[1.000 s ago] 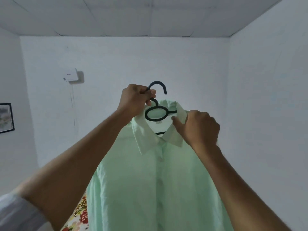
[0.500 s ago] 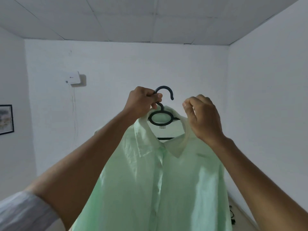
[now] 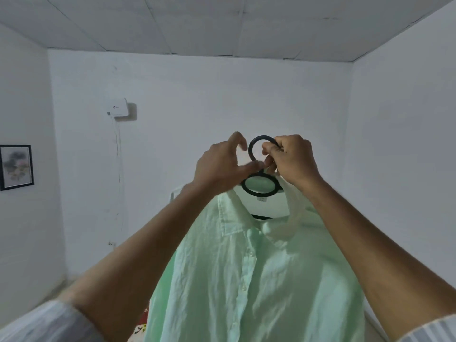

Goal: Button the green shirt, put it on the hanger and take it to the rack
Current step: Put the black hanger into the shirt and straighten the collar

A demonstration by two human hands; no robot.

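The green shirt (image 3: 249, 275) hangs on the black hanger (image 3: 261, 185) in the middle of the frame, held up high against the white back wall, its body dropping to the lower edge. The placket looks closed down the front with small buttons showing along it, and the collar sits round the hanger's neck, so by my reading the buttoning and hanging steps are done and the carry to the rack is the step in hand.

The right hand (image 3: 292, 160) is clamped on the hanger's hook (image 3: 256, 148), fingers curled round the right side of the black loop just above centre frame. The left hand (image 3: 222, 166) sits just left of it, fingers fairly straight, the fingertips touching the neck of the hanger below the hook; whether it actually pinches anything I cannot tell, as that part is blurred. The two hands are close together, nearly touching at the hanger's neck.

No rack can be made out with certainty; a pale thin edge shows behind the left forearm, too unclear to name. A framed picture (image 3: 16, 166) hangs at the left edge and a small white box (image 3: 118, 108) is fixed on the wall at upper left. A scrap of floral fabric (image 3: 142, 322) shows at the bottom, left of the shirt.

The next move likely calls for one hand to take the full weight at the hook, keeping the shirt level so the collar does not slide off, and for the hook's open side to face the rail
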